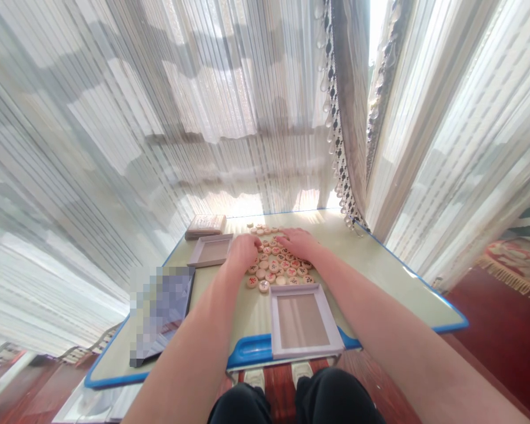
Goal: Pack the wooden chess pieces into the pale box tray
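Note:
Round wooden Chinese chess pieces [271, 266], with red or dark characters on many of them, lie in a loose spread across the middle of the pale table. My left hand [246, 248] is at the left edge of the spread, its fingers curled in and their tips against the pieces; whatever it grips is hidden. Over the far right part of the spread rests my right hand [299, 241], fingers stretched out and lying on the pieces, covering some. A shallow white box tray [329, 315] lies at the near edge, and a similar box lid [193, 257] lies left of my left hand.
A stack of flat packs [205, 224] sits at the far left corner. A dark tablet [170, 312], partly blurred, lies on the left. The table [393, 282] has a blue rim and a blue tray recess [254, 348] in front. Sheer curtains [247, 118] hang behind it.

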The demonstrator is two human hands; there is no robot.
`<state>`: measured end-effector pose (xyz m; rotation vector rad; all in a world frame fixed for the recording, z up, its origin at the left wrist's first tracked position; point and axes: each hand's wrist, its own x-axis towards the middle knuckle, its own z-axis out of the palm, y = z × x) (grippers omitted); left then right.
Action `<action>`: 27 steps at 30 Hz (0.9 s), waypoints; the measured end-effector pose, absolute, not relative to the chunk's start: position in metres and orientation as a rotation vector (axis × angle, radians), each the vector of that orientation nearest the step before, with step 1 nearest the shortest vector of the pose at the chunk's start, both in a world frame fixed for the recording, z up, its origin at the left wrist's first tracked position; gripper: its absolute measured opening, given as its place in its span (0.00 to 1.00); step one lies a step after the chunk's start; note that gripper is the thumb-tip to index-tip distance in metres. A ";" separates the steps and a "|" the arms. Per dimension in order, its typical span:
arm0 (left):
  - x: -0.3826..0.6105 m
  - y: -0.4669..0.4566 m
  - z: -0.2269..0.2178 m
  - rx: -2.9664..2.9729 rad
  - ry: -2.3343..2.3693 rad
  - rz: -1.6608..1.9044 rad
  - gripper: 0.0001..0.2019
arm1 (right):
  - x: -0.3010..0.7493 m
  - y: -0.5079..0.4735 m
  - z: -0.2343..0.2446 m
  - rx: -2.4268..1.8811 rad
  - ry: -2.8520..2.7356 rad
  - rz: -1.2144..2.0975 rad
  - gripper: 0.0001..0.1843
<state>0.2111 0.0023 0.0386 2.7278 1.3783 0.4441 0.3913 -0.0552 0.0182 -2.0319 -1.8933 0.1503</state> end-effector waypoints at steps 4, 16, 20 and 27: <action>0.213 0.001 0.039 2.780 1.448 0.449 0.14 | 0.389 -0.055 0.017 -2.000 -1.862 0.110 0.30; 0.215 0.007 0.029 2.743 1.324 0.554 0.17 | 0.390 -0.052 0.011 -2.038 -1.823 0.169 0.31; 0.216 0.004 0.032 2.724 1.323 0.495 0.16 | 0.391 -0.053 0.011 -2.049 -1.825 0.165 0.32; 0.216 0.007 0.032 2.713 1.312 0.634 0.20 | 0.391 -0.056 0.012 -2.019 -1.855 0.119 0.26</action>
